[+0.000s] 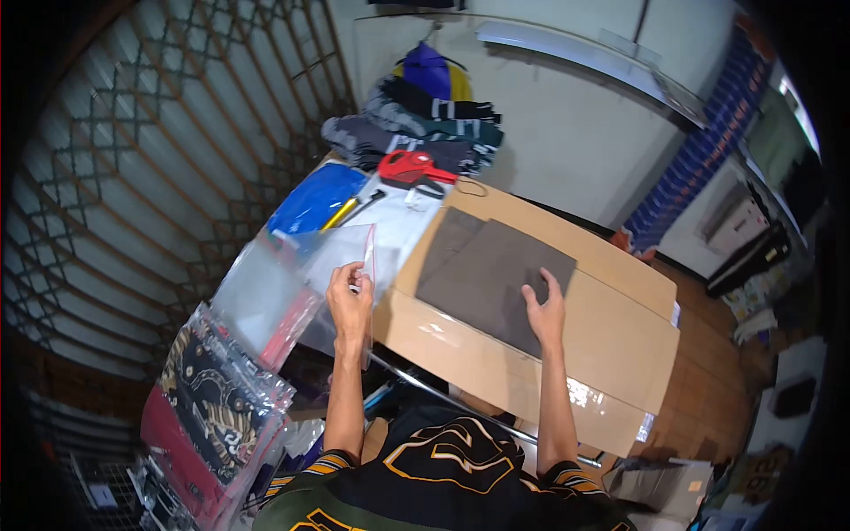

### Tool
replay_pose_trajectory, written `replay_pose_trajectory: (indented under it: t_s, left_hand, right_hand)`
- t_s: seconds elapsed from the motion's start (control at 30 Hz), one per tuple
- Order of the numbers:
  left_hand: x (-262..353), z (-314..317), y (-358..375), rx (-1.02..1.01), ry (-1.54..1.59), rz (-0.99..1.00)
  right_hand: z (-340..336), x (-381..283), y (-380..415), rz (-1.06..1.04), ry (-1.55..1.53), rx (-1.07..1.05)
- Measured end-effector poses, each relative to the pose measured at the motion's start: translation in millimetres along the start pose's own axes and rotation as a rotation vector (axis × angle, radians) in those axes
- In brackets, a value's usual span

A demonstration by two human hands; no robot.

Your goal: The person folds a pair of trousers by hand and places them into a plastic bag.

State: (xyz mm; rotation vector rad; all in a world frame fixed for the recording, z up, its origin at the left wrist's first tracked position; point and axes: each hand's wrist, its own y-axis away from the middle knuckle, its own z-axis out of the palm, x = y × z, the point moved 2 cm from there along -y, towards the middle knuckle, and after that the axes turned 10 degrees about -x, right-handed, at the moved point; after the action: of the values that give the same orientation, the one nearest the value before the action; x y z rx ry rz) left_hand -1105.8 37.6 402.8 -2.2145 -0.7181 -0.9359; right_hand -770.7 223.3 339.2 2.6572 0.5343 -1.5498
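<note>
Between the fingers of my left hand [351, 301] is the edge of a clear plastic bag [341, 252] with a red strip along its side. The bag stands partly upright over the table's left part. My right hand [546, 310] is open, thumb and fingers apart, over the right side of a folded dark grey-brown garment [487, 274]. That garment lies flat on a cardboard sheet [611, 327]. Left of my left hand are more clear plastic bags [251, 301].
A red tag gun [409, 168] lies at the back, before a pile of folded dark clothes [425, 124]. A blue plastic packet [314, 196] and a yellow cutter [340, 213] are to its left. Bagged patterned clothes [217, 398] are stacked at the near left. A metal lattice gate [168, 133] stands on the left.
</note>
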Motion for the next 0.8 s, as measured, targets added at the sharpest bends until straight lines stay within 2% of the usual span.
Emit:
replay_pose_trajectory:
  t_s: [0.17,0.3,0.4,0.43,0.53,0.6,0.73,0.8]
  left_hand:
    - [107.0,79.9,38.1,-0.237,0.145,0.129]
    - [181.8,150.2,89.4,-0.488,0.213,0.248]
    - [227.9,195.2,131.0,-0.61,0.264,0.33]
    - [242.6,206.7,144.7,-0.672,0.253,0.363]
    - [273.7,236.7,181.7,-0.802,0.243,0.437]
    - [289.5,252.1,201.0,-0.894,0.24,0.447]
    - [303.3,279.5,229.4,-1.033,0.254,0.547]
    - [311.0,287.1,238.7,-1.087,0.245,0.572]
  right_hand:
    - [-66.0,2.5,46.1,0.045,-0.166,-0.044]
    - [-130.2,7.3,65.9,0.092,-0.137,-0.081]
    - [-176.2,4.0,72.1,-0.051,-0.086,-0.035]
    - [-191.0,5.9,73.4,-0.033,-0.083,-0.006]
    - [-226.7,26.7,80.8,-0.091,-0.058,0.017]
    - [-244.6,53.2,87.0,-0.165,0.146,0.107]
    - [-280.7,92.9,109.6,-0.004,0.067,0.194]
    - [-299.3,110.4,122.4,0.041,0.056,0.341]
